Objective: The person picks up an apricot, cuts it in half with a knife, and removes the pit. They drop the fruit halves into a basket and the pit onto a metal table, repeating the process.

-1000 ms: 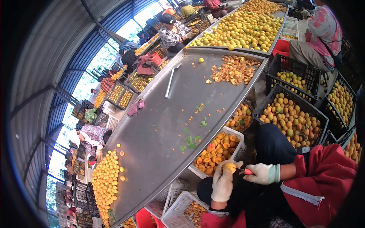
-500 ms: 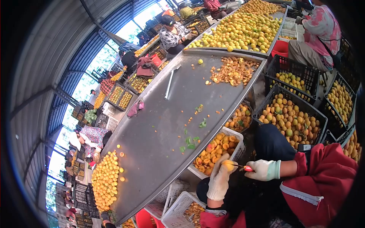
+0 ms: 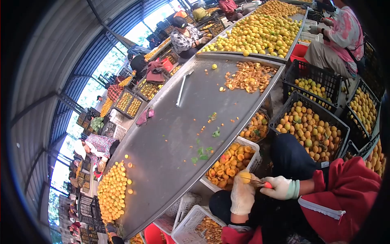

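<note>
My left hand (image 3: 242, 198), in a pale work glove, has its fingers closed around a yellow-orange apricot (image 3: 245, 177). My right hand (image 3: 280, 188), gloved with a light green cuff, grips a small knife by its red handle (image 3: 267, 185). The thin blade points left and reaches the apricot and the left fingers; whether it cuts in cannot be made out. Just behind the left hand stands a white crate (image 3: 257, 160) of halved apricots (image 3: 230, 162). Another white crate (image 3: 187, 234) with apricot pieces (image 3: 209, 229) lies left of my left forearm.
A long grey metal table (image 3: 162, 162) runs diagonally, holding apricot piles, leaves (image 3: 203, 152), a metal-coloured tool (image 3: 181, 90) and a pink cloth (image 3: 145, 116). Black crates of whole apricots (image 3: 308, 130) stand to my right. A red bucket (image 3: 153, 234) sits below the table edge. Several people work around.
My left hand has shifted slightly right and turned, bringing the apricot with it. The knife and right hand have dropped a little, the blade now tilting across the left fingers.
</note>
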Demonstrator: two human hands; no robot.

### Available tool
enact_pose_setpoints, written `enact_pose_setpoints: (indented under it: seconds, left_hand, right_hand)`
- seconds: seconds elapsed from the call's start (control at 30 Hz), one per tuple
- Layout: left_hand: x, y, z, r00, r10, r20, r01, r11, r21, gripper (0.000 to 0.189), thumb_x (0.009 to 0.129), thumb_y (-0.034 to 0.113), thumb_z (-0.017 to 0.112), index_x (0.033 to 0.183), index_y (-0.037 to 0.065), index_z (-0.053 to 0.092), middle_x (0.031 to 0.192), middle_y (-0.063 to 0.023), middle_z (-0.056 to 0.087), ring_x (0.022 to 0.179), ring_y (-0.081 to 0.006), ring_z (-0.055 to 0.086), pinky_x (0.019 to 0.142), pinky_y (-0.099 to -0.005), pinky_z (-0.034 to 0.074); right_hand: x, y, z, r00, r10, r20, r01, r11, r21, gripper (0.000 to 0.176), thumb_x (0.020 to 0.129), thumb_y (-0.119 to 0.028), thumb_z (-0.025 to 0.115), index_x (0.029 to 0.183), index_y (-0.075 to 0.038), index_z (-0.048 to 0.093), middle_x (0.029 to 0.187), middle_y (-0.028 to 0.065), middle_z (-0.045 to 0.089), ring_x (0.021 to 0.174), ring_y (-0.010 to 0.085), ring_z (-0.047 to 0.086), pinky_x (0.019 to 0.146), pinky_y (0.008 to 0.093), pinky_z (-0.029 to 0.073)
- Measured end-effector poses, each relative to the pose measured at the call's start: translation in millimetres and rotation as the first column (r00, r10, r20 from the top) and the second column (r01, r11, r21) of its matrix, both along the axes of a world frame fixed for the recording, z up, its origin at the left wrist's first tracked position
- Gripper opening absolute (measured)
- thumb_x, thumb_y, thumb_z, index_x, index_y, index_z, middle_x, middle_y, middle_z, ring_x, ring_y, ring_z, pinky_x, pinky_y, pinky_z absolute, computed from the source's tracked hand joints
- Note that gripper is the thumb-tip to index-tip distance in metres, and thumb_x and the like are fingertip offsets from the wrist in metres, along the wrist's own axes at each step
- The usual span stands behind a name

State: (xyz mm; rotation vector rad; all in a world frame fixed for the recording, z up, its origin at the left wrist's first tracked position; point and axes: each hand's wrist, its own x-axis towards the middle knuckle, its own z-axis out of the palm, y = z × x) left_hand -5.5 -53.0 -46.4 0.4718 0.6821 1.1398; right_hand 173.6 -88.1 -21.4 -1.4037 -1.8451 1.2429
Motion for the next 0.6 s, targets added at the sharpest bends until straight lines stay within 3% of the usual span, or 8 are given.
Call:
enact_pose_setpoints:
  seconds: [0.13, 0.2, 0.27, 0.3, 0.4, 0.43, 0.53, 0.6]
  left_hand:
    - [-22, -6, 24, 0.961, -0.213, -0.176, 0.235, 0.965, 0.113, 0.045, 0.102, 0.036, 0.042, 0.135, 0.005, 0.04, 0.098, -0.0085, 0.055, 0.084, -0.0201, 0.055, 0.085, -0.0375, 0.052]
    - [-19, -8, 27, 0.914, -0.323, -0.246, 0.352, 0.932, 0.086, 0.044, 0.104, 0.034, 0.039, 0.139, 0.007, 0.036, 0.101, -0.0079, 0.056, 0.087, -0.0171, 0.057, 0.08, -0.0344, 0.055]
    - [-9, -10, 35, 0.877, -0.328, -0.352, 0.365, 0.93, 0.044, 0.054, 0.104, 0.044, 0.036, 0.142, 0.007, 0.033, 0.105, -0.0078, 0.057, 0.091, -0.0155, 0.058, 0.076, -0.031, 0.056]
    - [-4, -8, 42, 0.887, -0.318, -0.335, 0.317, 0.947, -0.06, 0.058, 0.103, 0.051, 0.029, 0.139, 0.005, 0.037, 0.107, -0.008, 0.058, 0.089, -0.0151, 0.06, 0.07, -0.0275, 0.055]
    - [-4, -19, 32, 0.874, -0.326, -0.36, 0.324, 0.944, -0.066, 0.064, 0.102, 0.056, 0.024, 0.133, 0.004, 0.042, 0.106, -0.0084, 0.058, 0.083, -0.0148, 0.06, 0.066, -0.0267, 0.054]
    - [2, -22, 54, 0.706, -0.3, -0.642, 0.332, 0.94, -0.074, 0.05, 0.105, 0.044, 0.026, 0.113, 0.002, 0.051, 0.089, -0.0089, 0.061, 0.077, -0.0184, 0.063, 0.063, -0.0312, 0.053]
    - [21, -28, 74, 0.558, -0.04, -0.829, 0.208, 0.974, 0.093, 0.038, 0.104, 0.034, 0.04, 0.117, -0.001, 0.049, 0.093, -0.0091, 0.059, 0.079, -0.0185, 0.063, 0.06, -0.0296, 0.053]
    - [30, -29, 63, 0.614, 0.08, -0.785, 0.148, 0.966, 0.214, 0.042, 0.1, 0.026, 0.049, 0.13, -0.003, 0.044, 0.11, -0.0131, 0.059, 0.093, -0.0216, 0.062, 0.074, -0.031, 0.054]
  right_hand:
    - [7, 23, 0, 0.939, -0.008, -0.343, 0.079, 0.978, 0.191, 0.049, 0.091, -0.039, 0.065, 0.123, -0.004, 0.056, 0.096, 0.0159, 0.068, 0.089, 0.0284, 0.068, 0.079, 0.0363, 0.054]
    - [6, 36, -9, 0.92, 0.177, -0.35, -0.091, 0.965, 0.247, 0.064, 0.093, -0.039, 0.064, 0.142, -0.005, 0.041, 0.101, 0.0096, 0.069, 0.089, 0.0189, 0.067, 0.079, 0.0316, 0.054]
    - [3, 35, 1, 0.83, 0.233, -0.506, -0.31, 0.948, -0.072, 0.065, 0.094, -0.033, 0.064, 0.145, -0.003, 0.037, 0.094, 0.0054, 0.068, 0.079, 0.0123, 0.065, 0.074, 0.0268, 0.053]
    - [-1, 34, -7, 0.769, 0.242, -0.592, -0.322, 0.946, -0.031, 0.063, 0.094, -0.028, 0.065, 0.143, -0.001, 0.037, 0.088, 0.003, 0.067, 0.072, 0.008, 0.061, 0.069, 0.0239, 0.052]
    - [-3, 29, 3, 0.772, 0.242, -0.588, -0.313, 0.949, -0.021, 0.062, 0.093, -0.03, 0.066, 0.14, -0.001, 0.04, 0.087, 0.0043, 0.067, 0.072, 0.0103, 0.062, 0.069, 0.0266, 0.052]
    - [-3, 30, 1, 0.773, 0.241, -0.587, -0.313, 0.95, -0.023, 0.062, 0.093, -0.03, 0.066, 0.14, -0.001, 0.04, 0.087, 0.0043, 0.067, 0.072, 0.0103, 0.062, 0.069, 0.0266, 0.052]
    - [-7, 30, -9, 0.947, 0.182, -0.263, -0.057, 0.906, 0.42, 0.06, 0.089, -0.04, 0.068, 0.132, -0.002, 0.048, 0.09, 0.0082, 0.067, 0.073, 0.0153, 0.064, 0.069, 0.0291, 0.053]
    - [-9, 21, -1, 0.923, 0.13, -0.362, -0.027, 0.96, 0.278, 0.06, 0.088, -0.042, 0.068, 0.129, -0.002, 0.05, 0.091, 0.0092, 0.066, 0.074, 0.0168, 0.065, 0.07, 0.0298, 0.053]
